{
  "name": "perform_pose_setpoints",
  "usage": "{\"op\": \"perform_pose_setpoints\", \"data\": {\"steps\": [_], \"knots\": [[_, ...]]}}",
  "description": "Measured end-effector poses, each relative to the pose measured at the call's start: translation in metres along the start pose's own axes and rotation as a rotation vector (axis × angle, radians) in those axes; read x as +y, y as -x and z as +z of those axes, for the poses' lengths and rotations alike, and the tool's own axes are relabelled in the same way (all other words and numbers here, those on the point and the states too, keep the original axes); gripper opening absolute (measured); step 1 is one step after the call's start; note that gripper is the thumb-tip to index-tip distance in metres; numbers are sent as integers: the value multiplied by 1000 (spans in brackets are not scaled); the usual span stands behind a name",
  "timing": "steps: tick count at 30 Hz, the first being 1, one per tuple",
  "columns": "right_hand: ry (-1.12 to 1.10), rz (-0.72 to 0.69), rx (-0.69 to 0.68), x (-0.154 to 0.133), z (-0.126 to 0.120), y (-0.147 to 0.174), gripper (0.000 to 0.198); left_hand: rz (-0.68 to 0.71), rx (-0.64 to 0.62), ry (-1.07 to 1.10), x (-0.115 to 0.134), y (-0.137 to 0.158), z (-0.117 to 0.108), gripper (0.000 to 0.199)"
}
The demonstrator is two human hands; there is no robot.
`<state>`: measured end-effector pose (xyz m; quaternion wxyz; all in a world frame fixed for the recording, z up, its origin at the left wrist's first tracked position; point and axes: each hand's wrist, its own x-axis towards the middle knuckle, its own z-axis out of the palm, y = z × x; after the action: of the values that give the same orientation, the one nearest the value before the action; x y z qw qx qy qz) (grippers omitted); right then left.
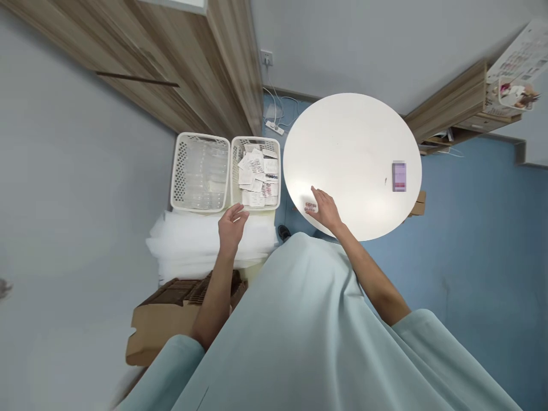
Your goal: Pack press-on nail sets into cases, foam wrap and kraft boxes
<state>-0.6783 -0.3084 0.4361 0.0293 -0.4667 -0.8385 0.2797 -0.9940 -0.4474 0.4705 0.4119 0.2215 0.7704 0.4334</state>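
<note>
My right hand (326,211) is over the near left part of the round white table (351,131), fingers stretched out and thumb apart. A small card or packet with rows of reddish and dark spots (310,206) lies between its thumb and fingers; I cannot tell whether they touch it. My left hand (231,227) hovers by the front rims of two white baskets, fingers loosely curved and apart, with nothing visible in it. The right basket (234,171) holds many white printed packets (257,177). In the left basket (180,174) lie clear plastic pieces (205,171).
A purple box (399,177) lies on the table's right side. White foam-like sheets (209,240) and brown cardboard (166,328) are stacked below the baskets. A wooden cabinet (171,57) stands behind them. A power strip (274,128) with cables lies on the floor.
</note>
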Motion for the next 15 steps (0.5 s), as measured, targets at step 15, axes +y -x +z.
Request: {"op": "perform_pose_setpoints", "data": {"steps": [15], "knots": [[43,-54,88,-58,-35,8,91,32,178,-748,-30,-148,-65,71]]}}
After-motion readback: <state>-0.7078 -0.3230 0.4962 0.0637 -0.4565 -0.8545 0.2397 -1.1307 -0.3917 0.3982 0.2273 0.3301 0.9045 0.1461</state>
